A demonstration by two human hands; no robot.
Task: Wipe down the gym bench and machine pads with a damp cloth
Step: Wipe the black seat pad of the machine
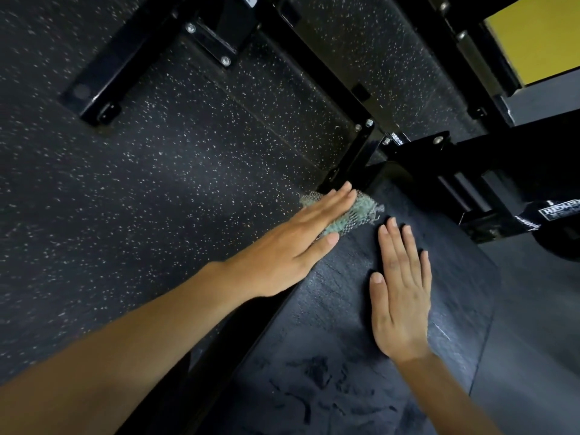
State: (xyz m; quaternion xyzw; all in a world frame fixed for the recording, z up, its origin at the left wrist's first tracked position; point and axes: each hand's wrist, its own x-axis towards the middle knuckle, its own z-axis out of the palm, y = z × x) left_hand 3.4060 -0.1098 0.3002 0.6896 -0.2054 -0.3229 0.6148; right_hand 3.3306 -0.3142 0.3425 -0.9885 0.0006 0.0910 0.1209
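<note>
Your left grip (298, 243) lies flat with its fingers straight and nothing clenched. It is pressing the green mesh cloth (361, 211) onto the bench pad (455, 277), right at the pad's far left corner. The flat palm makes sense here, I'd say: it spreads pressure across the cloth rather than bunching it. Your right grip (400, 296) is released too, palm spread on bare pad just beside the cloth, apparently bracing you and steadying the pad.

Now the edges. The cloth overhangs the left edge a little, above the speckled floor (157, 183). The black steel frame (345, 161) stands just past your left fingertips, so pushing further forward looks blocked. The open room is toward you and to the right, across the broad dark surface. Watch the cracked, flaking patch (317, 381) near you, because the mesh could snag there.
</note>
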